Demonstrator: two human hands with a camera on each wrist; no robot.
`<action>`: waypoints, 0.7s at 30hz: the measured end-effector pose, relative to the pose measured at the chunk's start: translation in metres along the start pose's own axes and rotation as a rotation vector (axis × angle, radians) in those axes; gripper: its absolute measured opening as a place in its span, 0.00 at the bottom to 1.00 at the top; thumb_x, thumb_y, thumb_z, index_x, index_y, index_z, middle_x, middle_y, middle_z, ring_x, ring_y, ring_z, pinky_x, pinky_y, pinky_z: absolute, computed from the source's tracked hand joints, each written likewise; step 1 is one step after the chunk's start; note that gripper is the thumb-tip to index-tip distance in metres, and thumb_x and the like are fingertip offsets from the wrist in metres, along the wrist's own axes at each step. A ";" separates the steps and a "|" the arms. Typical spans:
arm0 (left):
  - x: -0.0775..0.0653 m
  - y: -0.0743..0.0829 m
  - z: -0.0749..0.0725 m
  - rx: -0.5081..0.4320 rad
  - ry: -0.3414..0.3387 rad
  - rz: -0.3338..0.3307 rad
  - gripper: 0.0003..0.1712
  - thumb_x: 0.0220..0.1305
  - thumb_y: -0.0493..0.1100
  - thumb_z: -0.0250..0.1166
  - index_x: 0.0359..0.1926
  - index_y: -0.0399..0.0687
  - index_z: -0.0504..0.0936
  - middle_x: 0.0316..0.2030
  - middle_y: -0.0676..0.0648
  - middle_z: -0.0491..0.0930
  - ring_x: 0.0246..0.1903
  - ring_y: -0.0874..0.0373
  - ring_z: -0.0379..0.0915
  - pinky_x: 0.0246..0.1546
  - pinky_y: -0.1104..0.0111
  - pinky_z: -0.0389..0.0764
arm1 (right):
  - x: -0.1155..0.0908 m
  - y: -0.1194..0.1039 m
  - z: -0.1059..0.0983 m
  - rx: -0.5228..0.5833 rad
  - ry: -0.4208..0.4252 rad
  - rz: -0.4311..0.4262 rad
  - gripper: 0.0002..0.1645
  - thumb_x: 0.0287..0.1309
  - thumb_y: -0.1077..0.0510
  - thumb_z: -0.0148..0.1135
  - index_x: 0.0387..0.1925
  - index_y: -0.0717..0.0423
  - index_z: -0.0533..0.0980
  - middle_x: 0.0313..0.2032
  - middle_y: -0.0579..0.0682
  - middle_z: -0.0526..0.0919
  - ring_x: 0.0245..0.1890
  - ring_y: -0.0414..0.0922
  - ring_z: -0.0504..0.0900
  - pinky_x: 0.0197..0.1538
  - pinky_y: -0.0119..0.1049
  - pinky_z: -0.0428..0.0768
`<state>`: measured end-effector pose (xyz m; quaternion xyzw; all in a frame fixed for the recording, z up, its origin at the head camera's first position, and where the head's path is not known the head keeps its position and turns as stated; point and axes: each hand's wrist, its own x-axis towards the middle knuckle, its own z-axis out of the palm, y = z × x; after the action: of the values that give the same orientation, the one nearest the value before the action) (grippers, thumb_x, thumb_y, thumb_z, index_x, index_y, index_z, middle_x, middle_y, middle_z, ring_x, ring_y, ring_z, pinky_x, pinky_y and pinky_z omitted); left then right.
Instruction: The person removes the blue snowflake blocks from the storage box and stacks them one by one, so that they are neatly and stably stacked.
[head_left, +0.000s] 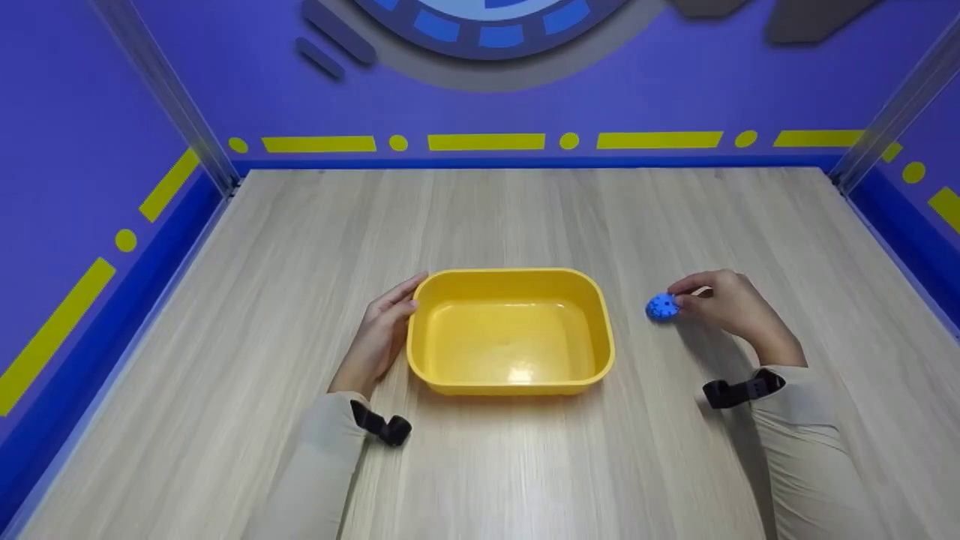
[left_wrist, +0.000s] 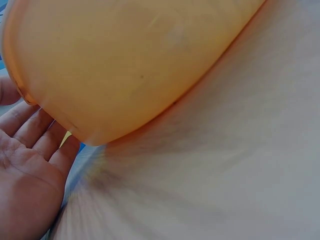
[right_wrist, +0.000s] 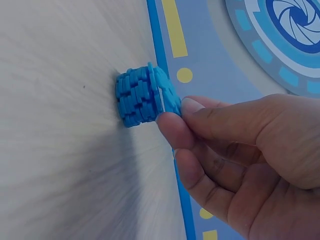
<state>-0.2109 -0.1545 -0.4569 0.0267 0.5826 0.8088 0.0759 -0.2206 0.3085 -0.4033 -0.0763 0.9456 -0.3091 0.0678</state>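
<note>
A yellow plastic basin, rectangular with rounded corners, stands on the table before me with nothing inside it. At its left end my left hand holds it, thumb at the rim and fingers along the outer wall; the basin hides those fingertips in the left wrist view. Right of the basin, thumb and index finger of my right hand pinch a small blue toothed round piece by its edge. The right wrist view shows this blue piece as a short cylinder with tread-like blocks and a wider disc at one end.
Wood-grain table extends around the basin on all sides. Blue-purple panels with yellow markings border its back and both sides. Each wrist carries a black strap mount, such as the right one.
</note>
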 end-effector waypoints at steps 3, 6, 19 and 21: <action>0.000 0.000 0.001 -0.007 0.005 -0.001 0.29 0.65 0.32 0.52 0.68 0.36 0.65 0.69 0.40 0.64 0.62 0.55 0.68 0.61 0.66 0.74 | 0.000 0.001 -0.001 0.002 -0.002 -0.002 0.15 0.62 0.62 0.58 0.48 0.63 0.80 0.47 0.65 0.82 0.45 0.56 0.82 0.42 0.37 0.80; 0.000 0.000 0.001 -0.013 0.003 -0.001 0.29 0.65 0.32 0.52 0.68 0.35 0.65 0.69 0.40 0.64 0.63 0.55 0.67 0.61 0.66 0.73 | -0.001 0.002 -0.002 0.009 -0.006 -0.003 0.15 0.62 0.62 0.58 0.49 0.63 0.80 0.47 0.65 0.82 0.44 0.56 0.82 0.40 0.34 0.80; 0.000 0.002 0.001 -0.001 0.007 -0.002 0.29 0.65 0.32 0.51 0.68 0.36 0.65 0.69 0.40 0.63 0.66 0.54 0.64 0.64 0.66 0.70 | 0.000 0.001 -0.002 0.003 -0.006 -0.002 0.17 0.62 0.58 0.58 0.50 0.63 0.80 0.46 0.63 0.83 0.40 0.50 0.81 0.36 0.30 0.77; 0.000 0.002 0.000 0.004 0.016 -0.008 0.29 0.65 0.32 0.52 0.68 0.36 0.65 0.69 0.40 0.64 0.64 0.55 0.65 0.62 0.68 0.72 | 0.000 0.001 -0.003 0.007 -0.002 -0.005 0.19 0.64 0.56 0.57 0.50 0.64 0.79 0.45 0.63 0.83 0.37 0.47 0.81 0.35 0.29 0.77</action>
<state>-0.2113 -0.1554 -0.4555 0.0182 0.5849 0.8075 0.0745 -0.2212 0.3105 -0.4016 -0.0790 0.9442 -0.3123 0.0683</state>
